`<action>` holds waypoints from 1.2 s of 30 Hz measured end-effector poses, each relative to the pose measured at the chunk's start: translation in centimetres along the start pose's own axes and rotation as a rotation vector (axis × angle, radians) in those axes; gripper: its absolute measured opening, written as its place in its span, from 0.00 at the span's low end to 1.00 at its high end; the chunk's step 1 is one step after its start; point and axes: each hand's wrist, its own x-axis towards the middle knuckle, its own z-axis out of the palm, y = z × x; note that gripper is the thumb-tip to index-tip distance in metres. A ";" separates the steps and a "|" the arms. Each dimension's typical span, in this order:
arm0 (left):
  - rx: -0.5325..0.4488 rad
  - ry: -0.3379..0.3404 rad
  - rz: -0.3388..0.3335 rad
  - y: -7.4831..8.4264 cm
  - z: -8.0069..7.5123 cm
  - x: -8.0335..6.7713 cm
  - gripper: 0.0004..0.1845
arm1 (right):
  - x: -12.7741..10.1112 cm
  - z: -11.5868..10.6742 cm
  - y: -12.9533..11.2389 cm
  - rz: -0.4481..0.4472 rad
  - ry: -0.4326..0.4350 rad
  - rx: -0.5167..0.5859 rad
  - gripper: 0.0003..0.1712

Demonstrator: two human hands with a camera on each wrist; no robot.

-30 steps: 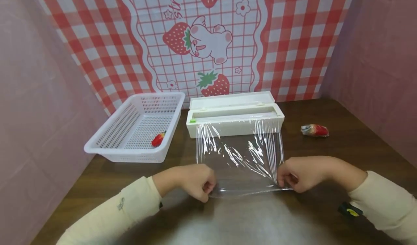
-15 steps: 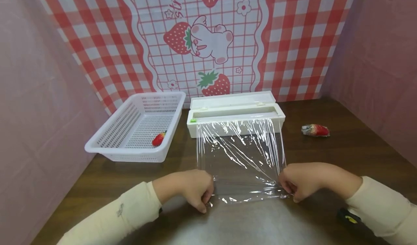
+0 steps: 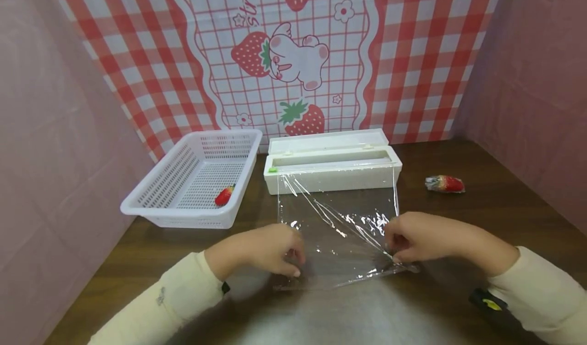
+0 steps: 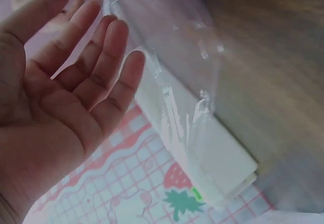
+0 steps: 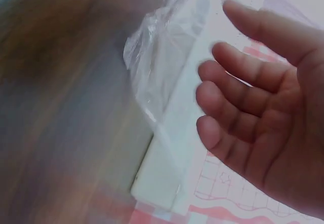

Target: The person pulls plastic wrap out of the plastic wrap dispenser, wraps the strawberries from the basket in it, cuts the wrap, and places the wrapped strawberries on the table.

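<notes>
A sheet of clear plastic wrap (image 3: 339,238) runs from the white dispenser box (image 3: 335,181) toward me over the table, its near edge loose and wrinkled. At its left side is my left hand (image 3: 270,248); the left wrist view shows its fingers loosely bent and the thumb apart, holding nothing. My right hand (image 3: 426,238) hovers over the right near corner. In the right wrist view its thumb stands away from the relaxed fingers, with the film's crumpled edge (image 5: 147,46) clear of them. The dispenser's lid (image 3: 327,140) is raised, and a green slider (image 3: 273,169) sits at its left end.
Left of the dispenser stands a white perforated basket (image 3: 171,211) with one strawberry (image 3: 224,196) inside. A strawberry wrapped in film (image 3: 445,184) lies on the dark wooden table (image 3: 495,207) at the right. A checked strawberry-print cloth (image 3: 408,64) hangs behind.
Both hands pulled the wrap's near edge toward me, then let go of it. They have since lifted slightly away, and the taut film has slackened onto the table.
</notes>
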 end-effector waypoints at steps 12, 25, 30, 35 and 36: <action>-0.056 0.315 -0.051 -0.1 -5.7 -0.7 0.08 | 1.6 0.4 0.2 -0.148 0.288 -0.125 0.14; -0.118 0.133 -0.559 -5.9 -13.7 -3.0 0.11 | 1.6 0.1 0.6 -0.161 0.278 -0.103 0.15; -0.256 0.046 -0.798 -9.4 -15.1 -3.8 0.17 | 1.7 0.0 0.4 -0.134 0.266 -0.095 0.15; -0.524 0.073 -0.962 -12.2 -15.5 -4.7 0.20 | 1.7 0.2 0.3 -0.150 0.272 -0.085 0.14; -0.573 0.082 -0.983 -12.7 -15.5 -4.9 0.21 | 1.6 0.3 0.3 -0.150 0.273 -0.083 0.14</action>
